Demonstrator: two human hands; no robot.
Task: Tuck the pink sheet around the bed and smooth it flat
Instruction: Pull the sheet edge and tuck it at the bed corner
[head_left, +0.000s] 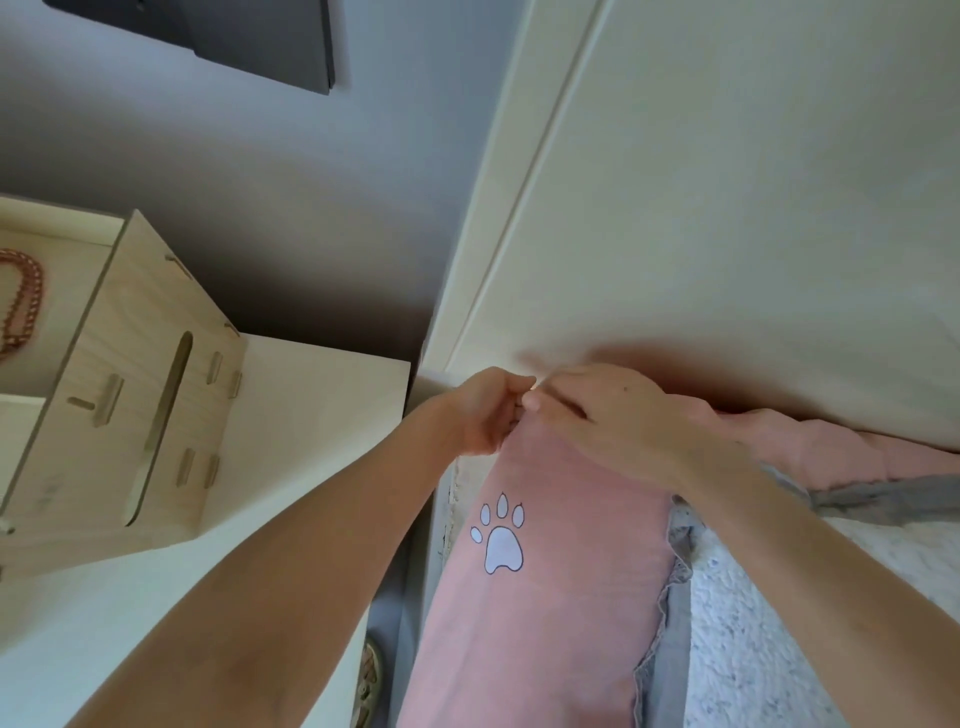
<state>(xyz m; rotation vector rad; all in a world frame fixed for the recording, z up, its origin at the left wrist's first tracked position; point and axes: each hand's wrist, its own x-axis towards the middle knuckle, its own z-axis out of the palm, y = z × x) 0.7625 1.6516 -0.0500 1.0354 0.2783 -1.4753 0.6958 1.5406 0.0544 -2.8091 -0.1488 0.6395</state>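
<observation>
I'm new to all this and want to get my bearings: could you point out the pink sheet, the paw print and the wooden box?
pink sheet (561, 649): head view, plain stretch below the print.
paw print (501, 548): head view, its large white pad.
wooden box (130, 415): head view, slotted side panel.

A light wooden organizer box (150, 395) with slots and tabs stands at left on a white nightstand (291, 467); a copper-coloured chain (21, 301) hangs inside it. Upper left, a dark panel (249, 36) on the grey wall (260, 182). Lower centre, a shoe (370, 675) on the floor.
</observation>
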